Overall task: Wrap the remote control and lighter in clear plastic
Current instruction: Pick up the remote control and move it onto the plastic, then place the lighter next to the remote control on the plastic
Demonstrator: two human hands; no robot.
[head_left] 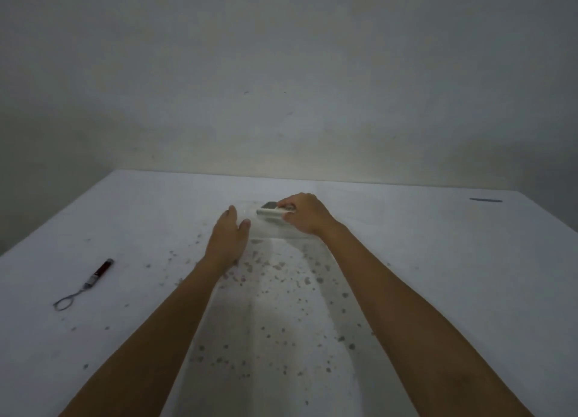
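Lying at the far end of the clear plastic (281,291), the remote control (271,211) is being gripped by the right hand (305,215) while the open left hand (230,238) is being pressed flat on the sheet. Wrapping is judged barely begun; the lighter (100,272) is being left unwrapped, well apart on the surface (453,276).

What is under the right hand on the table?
The right hand grips a whitish, plastic-covered object, probably the remote. Its left end shows; the rest is hidden by the fingers.

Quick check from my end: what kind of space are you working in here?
Probably a bare indoor room used as a makeshift work spot. A plain grey wall backs a white, stain-speckled table, with only the lighter lying out at left.
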